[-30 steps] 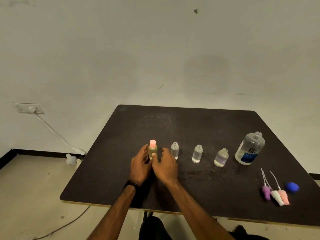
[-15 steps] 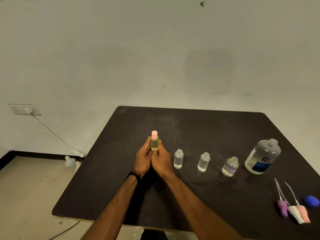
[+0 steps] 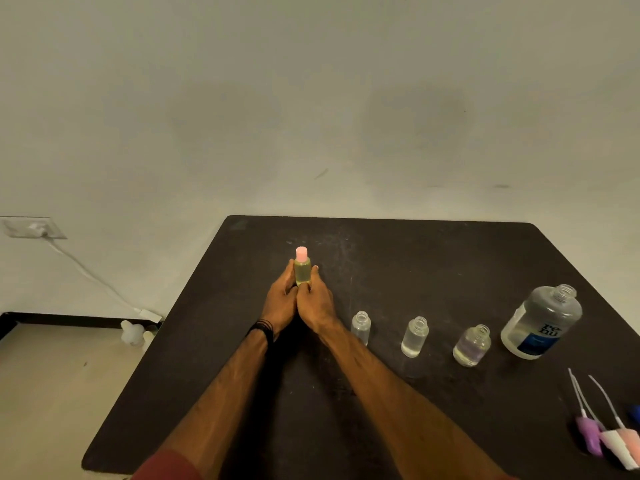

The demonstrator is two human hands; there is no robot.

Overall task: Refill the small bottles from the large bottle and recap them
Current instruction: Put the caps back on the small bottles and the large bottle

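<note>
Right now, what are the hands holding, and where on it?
Both hands, left and right, hold the small yellow bottle by its lower body, fingers on either side. Its pink cap is untouched.

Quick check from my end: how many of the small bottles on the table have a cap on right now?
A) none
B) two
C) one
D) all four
C: only the yellow bottle held between the left hand and right hand wears a pink cap; the three clear small bottles stand open-necked.

One head-worn wide-angle view looks forward and down from near across the dark table (image 3: 433, 265) toward the wall (image 3: 311, 98).
</note>
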